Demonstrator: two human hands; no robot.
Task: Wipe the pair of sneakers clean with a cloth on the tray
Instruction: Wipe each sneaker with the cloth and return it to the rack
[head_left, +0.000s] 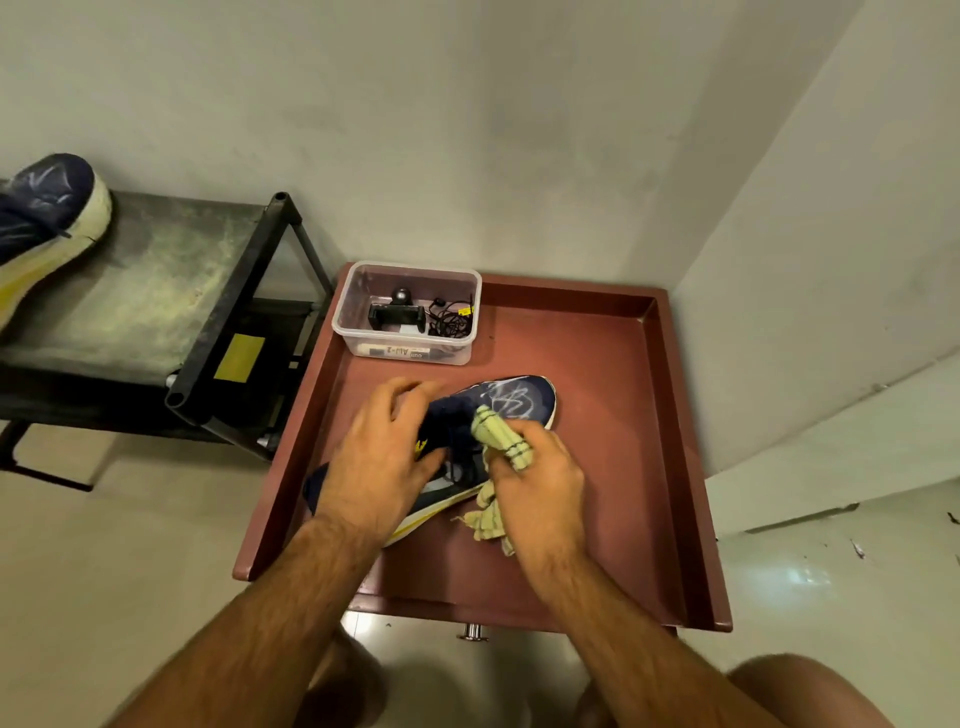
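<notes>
Reddish-brown tray (597, 332) carrying a navy sneaker (511, 402) at its middle, toe toward the far right corner. Steadied by the left hand (382, 462), fingers curled over its collar; rubbed by the right hand (537, 480), fingers bunched around a striped yellow cloth (501, 439). Clear plastic container (408, 314) in the far left corner; second sneaker (44, 223) apart on the black rack (156, 291).

Bare, hairy forearms — no sleeves, rings or watch — and bare knees below.
</notes>
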